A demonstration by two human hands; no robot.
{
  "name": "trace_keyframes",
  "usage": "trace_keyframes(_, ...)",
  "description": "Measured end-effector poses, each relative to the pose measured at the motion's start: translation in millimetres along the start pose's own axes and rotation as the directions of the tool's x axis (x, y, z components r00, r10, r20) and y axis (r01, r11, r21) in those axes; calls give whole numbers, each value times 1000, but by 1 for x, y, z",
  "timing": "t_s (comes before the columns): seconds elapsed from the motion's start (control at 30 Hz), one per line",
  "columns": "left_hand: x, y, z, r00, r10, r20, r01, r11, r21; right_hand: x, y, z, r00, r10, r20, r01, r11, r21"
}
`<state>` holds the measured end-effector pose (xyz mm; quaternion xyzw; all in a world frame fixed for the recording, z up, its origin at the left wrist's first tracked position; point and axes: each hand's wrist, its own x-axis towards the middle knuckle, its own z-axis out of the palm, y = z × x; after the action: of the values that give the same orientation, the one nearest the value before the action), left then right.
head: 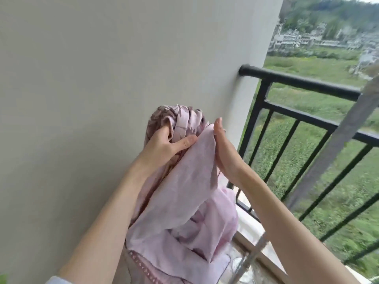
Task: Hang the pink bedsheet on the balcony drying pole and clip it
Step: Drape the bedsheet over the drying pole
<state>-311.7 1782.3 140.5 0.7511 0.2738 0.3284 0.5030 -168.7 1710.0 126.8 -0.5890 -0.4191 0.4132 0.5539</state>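
- Both hands are up at chest height in front of the wall [102, 78]. Your left hand [164, 144] has its fingers curled into the bunched top of the pink bedsheet [184, 191], thumb pressed across the folds, so it carries the wad.
- Your right hand [222, 148] lies flat, fingers straight and together, palm against the sheet's hanging edge. It grips nothing; it only steadies or smooths the cloth.
- That sheet is still a crumpled bundle. Its upper part is twisted at the left hand, and the rest drapes down between your forearms toward the balcony floor. It is not on any pole yet.
- A grey pole [348, 128] slants across the right side, in front of the black railing [297, 83]. Whether this is the drying pole, I cannot tell. A thin metal rod [246, 261] stands near the bottom.
- No clips show, and no basket or other container shows either.
- Risks, as I judge them: only 1 hand truly holds the cloth, so a loosened left grip would drop the bundle. The trailing lower end could drag on the floor and get dirty. Throwing it over while still twisted would leave it bunched and slow to dry. Near the railing, a gust could carry a loose edge outward.
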Motion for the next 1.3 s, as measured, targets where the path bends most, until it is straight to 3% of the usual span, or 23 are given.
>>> trace_keyframes(0.2, 23, 113, 12, 968, 236, 87, -234, 972, -31, -30, -121, -49, 954, -248, -166, 220, 961, -169)
trace_keyframes(0.37, 40, 189, 51, 921, 374, 109, -377, 926, 6, -63, -187, -106, 912, -297, -281, 244, 947, -209)
trace_keyframes(0.57, 58, 266, 118, 873, 473, 120, -474, 880, -18, -107, -236, -179, 835, -432, -342, 376, 901, -217)
trace_keyframes(0.87, 80, 244, 187, 897, 407, 172, -372, 906, -204, -126, -222, -228, 837, -433, -336, 282, 866, -414)
trace_keyframes(1.03, 87, 252, 180, 908, 411, 84, -386, 896, -218, -119, -234, -222, 694, -679, -240, 393, 636, -664)
trace_keyframes(1.13, 87, 257, 175, 900, 426, 88, -402, 892, -207, -114, -243, -228, 617, -743, -258, 360, 558, -748)
trace_keyframes(1.2, 89, 261, 176, 895, 422, 145, -390, 898, -204, -115, -244, -233, 613, -732, -298, 312, 571, -760)
trace_keyframes(1.3, 89, 258, 187, 886, 396, 242, -371, 917, -143, -127, -233, -240, 715, -580, -390, 260, 738, -623)
